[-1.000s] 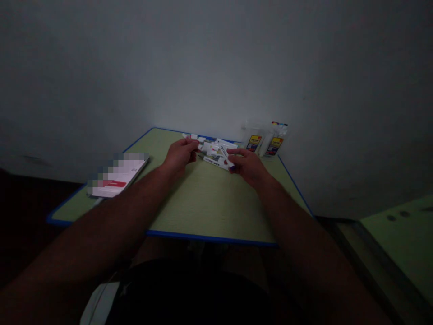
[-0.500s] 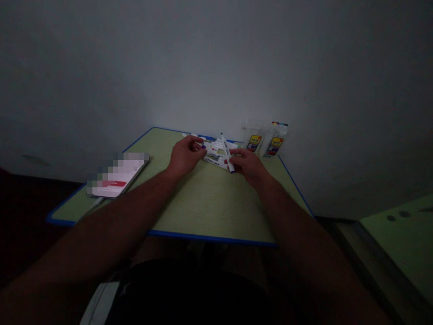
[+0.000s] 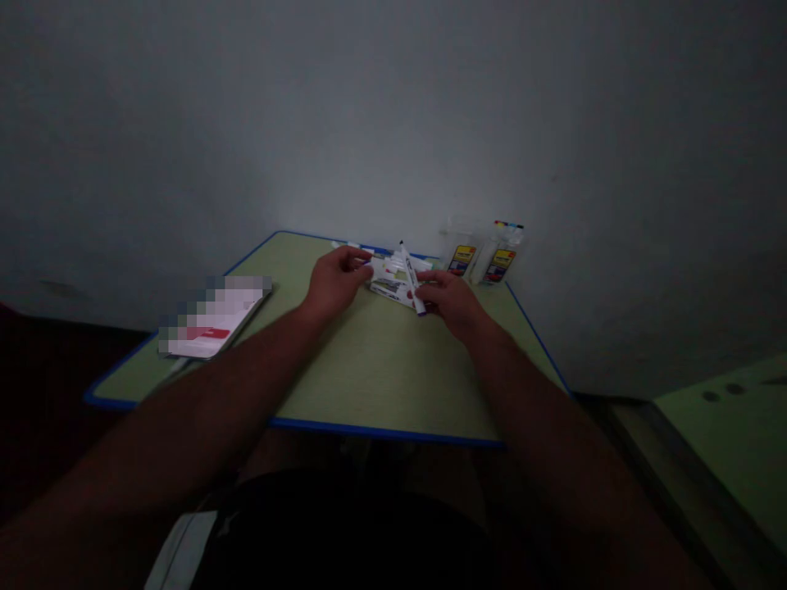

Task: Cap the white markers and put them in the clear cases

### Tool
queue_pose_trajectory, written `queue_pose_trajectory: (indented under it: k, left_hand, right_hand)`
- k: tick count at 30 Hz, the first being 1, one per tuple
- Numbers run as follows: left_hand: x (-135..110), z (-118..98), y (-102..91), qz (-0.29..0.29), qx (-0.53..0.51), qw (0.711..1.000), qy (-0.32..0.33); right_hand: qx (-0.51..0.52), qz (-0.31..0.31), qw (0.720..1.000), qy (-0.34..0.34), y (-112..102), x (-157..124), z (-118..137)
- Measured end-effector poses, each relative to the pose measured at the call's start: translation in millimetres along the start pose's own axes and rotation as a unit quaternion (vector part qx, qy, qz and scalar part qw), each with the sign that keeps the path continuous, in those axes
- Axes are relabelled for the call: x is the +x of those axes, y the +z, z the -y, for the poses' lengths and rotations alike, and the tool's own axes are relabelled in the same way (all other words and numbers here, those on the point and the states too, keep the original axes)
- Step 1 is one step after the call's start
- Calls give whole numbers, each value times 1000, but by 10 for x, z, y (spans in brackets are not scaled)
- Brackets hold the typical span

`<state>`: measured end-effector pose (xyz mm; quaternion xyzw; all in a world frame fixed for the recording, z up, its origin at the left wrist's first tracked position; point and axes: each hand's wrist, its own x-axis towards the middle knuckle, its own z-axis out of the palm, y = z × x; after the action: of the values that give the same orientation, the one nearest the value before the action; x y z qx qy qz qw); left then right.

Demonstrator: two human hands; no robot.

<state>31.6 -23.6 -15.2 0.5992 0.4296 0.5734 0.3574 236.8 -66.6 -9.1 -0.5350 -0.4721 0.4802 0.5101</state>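
Right hand (image 3: 451, 299) has thumb and fingers closed on a white marker (image 3: 411, 279), which slants upward with its purple end near and its dark end far; a second ago that marker leaned further to the left. Across from it, the left hand (image 3: 335, 283) curls with fingertips close together, and from where I stand I can't tell whether anything is between them; it has shifted a little to the right, toward the other hand. Nearest me runs the table's blue near edge (image 3: 387, 430), and from there a broad stretch of pale green tabletop (image 3: 381, 369) reaches away between the forearms, giving them room. To the left, a flat device with a lit screen (image 3: 237, 315) lies by the left edge, beyond the forearm. Loose white markers (image 3: 390, 295) lie between and beyond the hands, close to the far edge. At the far right corner stand a clear case (image 3: 461, 258) and, just right of it, another clear case (image 3: 501, 262) topped with coloured ends. Behind rises the grey wall (image 3: 393, 123).
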Motion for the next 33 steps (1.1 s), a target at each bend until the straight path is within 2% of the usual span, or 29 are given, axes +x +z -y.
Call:
queue_pose_trajectory:
  k: [5, 9, 24, 33]
  left_hand:
    - [25, -45, -6, -22, -80, 991, -104]
    - [38, -52, -17, -21, -124, 982, -141]
    - [36, -49, -20, -7, -148, 976, -159]
    - [46, -39, -27, -4, -157, 974, -161]
  right_hand:
    - [0, 9, 1000, -3, -1, -23, 10]
    - [8, 13, 1000, -2, -1, -26, 4]
    - [42, 28, 999, 10, -14, -7, -8]
    - [14, 25, 1000, 7, -14, -17, 1]
